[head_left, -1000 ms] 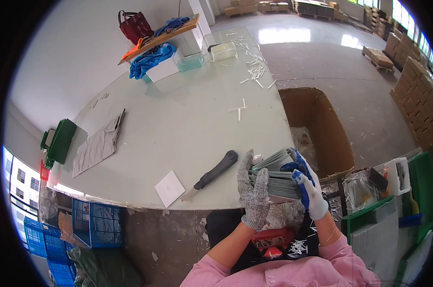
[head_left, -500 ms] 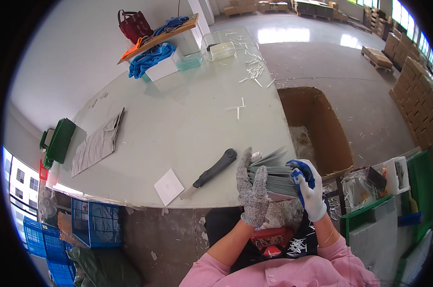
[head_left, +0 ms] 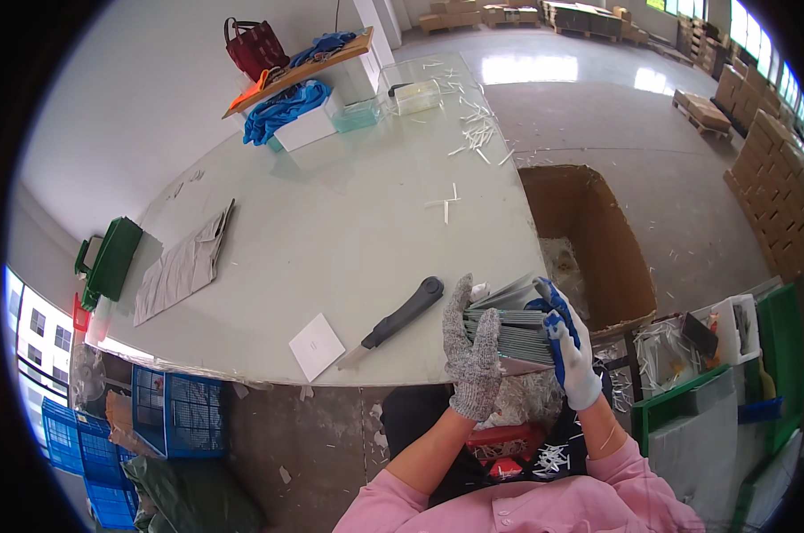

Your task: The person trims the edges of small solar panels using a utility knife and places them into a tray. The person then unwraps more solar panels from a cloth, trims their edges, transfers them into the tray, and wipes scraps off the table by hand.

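A thick stack of thin, grey-green, glass-like sheets is between my hands at the table's near right edge. My left hand, in a grey knit glove, grips its left end, with thumb and fingers apart around the sheets. On the right end rests my right hand, in a white glove with blue-coated fingers, its fingers bent along the edges. A few upper sheets fan out above the rest. Left of the stack lies a dark-handled knife, beside a white square card.
Beyond the table's right edge stands an open cardboard box. White strips are scattered on the table's far right. A folded grey sheet and a green container lie at the left. Green-edged bins stand at my right.
My right hand has shifted slightly left and up against the stack's right end, its fingers straighter and more upright. My left hand keeps its hold.
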Motion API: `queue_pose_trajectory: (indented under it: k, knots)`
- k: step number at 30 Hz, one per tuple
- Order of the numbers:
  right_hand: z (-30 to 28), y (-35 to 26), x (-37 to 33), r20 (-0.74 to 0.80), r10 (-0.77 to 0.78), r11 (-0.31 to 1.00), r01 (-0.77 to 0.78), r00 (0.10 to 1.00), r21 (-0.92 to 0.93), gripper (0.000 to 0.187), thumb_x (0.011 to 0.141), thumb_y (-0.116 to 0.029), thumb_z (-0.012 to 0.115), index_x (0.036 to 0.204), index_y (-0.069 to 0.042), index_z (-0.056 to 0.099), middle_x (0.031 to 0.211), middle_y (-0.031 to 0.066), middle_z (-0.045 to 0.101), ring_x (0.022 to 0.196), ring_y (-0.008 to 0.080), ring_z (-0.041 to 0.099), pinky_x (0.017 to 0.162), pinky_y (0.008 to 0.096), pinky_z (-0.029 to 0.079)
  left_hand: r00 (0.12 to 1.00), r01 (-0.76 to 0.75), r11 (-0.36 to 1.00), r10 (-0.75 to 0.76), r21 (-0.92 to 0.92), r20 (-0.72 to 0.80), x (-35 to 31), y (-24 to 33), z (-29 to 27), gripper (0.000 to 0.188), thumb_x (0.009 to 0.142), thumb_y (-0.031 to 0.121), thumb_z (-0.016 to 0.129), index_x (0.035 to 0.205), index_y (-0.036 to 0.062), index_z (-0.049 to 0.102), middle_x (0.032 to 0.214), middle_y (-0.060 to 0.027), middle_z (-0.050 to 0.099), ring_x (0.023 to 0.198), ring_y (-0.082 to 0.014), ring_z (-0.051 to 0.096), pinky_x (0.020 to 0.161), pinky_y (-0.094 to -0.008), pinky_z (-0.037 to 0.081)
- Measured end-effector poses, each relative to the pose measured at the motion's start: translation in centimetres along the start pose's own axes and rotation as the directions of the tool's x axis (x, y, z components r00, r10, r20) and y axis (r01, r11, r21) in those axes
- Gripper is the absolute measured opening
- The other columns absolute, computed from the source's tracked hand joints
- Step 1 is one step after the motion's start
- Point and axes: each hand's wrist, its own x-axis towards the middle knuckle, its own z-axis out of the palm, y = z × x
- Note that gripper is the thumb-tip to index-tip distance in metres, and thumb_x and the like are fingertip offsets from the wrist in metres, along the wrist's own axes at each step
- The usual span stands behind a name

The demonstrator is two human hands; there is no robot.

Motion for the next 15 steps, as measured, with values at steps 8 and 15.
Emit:
queue_pose_trajectory:
  k: [8,15]
  knots:
    - [-0.3,0.2,-0.4,-0.104,0.016,0.98,-0.036,0.994,-0.198,0.04,0.096,-0.025,0.05,0.125,0.001,0.055,0.119,0.0106,0.056,0.112,0.0163,0.051,0.097,0.0288,0.039,0.999,0.047,0.995,-0.048,-0.084,-0.01,0.0,-0.6,-0.1,0.052,0.091,0.005,0.057,0.14,0.0013,0.041,0.139,-0.0135,0.044,0.126,-0.0205,0.042,0.106,-0.0329,0.036]
    - [-0.5,0.7,0.6,-0.054,-0.113,0.978,0.101,0.992,-0.184,0.044,0.097,-0.029,0.049,0.129,0.0,0.052,0.136,0.0115,0.047,0.117,0.0172,0.048,0.1,0.0288,0.037,1.0,0.022,1.0,-0.022,-0.022,-0.011,0.0,-0.3,0.0,0.052,0.091,0.006,0.058,0.139,0.0014,0.041,0.135,-0.0138,0.047,0.124,-0.0205,0.044,0.104,-0.0327,0.036]
